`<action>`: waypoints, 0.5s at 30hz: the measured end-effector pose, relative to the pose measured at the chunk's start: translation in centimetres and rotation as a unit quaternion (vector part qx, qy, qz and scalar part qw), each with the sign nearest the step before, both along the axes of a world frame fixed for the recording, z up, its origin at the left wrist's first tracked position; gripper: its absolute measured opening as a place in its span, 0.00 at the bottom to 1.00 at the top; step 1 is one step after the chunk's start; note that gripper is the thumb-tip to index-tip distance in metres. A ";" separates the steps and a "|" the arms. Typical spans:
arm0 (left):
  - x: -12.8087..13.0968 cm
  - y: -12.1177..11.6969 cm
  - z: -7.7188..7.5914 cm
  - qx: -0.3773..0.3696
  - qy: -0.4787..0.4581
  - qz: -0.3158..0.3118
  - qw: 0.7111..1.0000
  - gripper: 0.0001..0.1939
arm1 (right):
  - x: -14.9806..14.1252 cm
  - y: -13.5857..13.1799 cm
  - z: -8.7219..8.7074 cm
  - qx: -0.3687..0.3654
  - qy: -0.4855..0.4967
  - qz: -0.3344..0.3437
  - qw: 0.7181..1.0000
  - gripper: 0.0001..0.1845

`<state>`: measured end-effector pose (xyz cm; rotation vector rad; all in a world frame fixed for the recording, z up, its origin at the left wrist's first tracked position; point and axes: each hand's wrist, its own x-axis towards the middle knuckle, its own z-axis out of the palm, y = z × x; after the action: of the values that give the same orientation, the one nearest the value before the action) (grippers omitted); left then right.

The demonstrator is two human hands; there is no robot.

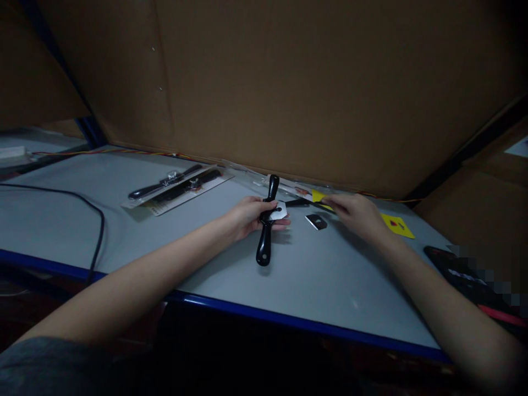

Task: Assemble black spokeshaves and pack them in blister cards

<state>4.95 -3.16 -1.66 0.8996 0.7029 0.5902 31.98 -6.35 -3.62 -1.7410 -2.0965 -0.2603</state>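
My left hand [247, 215] is closed around the middle of a black tool with two handles [266, 231], held just over the grey table [173, 242]. A small silver blade plate [279, 210] shows at the tool's centre by my fingers. My right hand [358, 215] reaches to the right of the tool, with its fingers curled and its fingertips on a black and yellow piece [317, 199]. What those fingers pinch is hard to make out. A small dark square part [316, 221] lies on the table between my hands.
A packaged tool of the same kind [177, 187] lies at the back left. A black cable [97, 231] runs over the table's left part. A yellow card [397, 225] sits to the right, and a dark device [462, 272] beyond it. A brown cardboard wall [289, 82] stands behind.
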 end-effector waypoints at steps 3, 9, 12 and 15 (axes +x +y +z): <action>0.2 -0.1 -0.2 -0.008 0.009 -0.004 1.000 0.06 | -2.8 -1.1 1.0 -0.001 0.243 0.012 0.970 0.15; 0.7 -0.8 -0.3 -0.042 -0.021 -0.037 0.998 0.09 | -8.9 -2.8 2.0 -0.077 0.480 0.054 0.872 0.13; 1.0 -1.4 -0.3 -0.040 -0.032 -0.036 0.998 0.09 | -9.4 -2.6 1.5 -0.075 0.499 0.034 0.862 0.16; 1.3 -1.8 -0.3 -0.040 -0.047 -0.029 0.998 0.09 | -9.2 -2.4 0.9 -0.097 0.528 0.033 0.843 0.21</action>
<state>6.21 -4.94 -1.99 0.8104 0.6100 0.5466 22.76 -8.72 -2.72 -1.3718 -1.3414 0.7940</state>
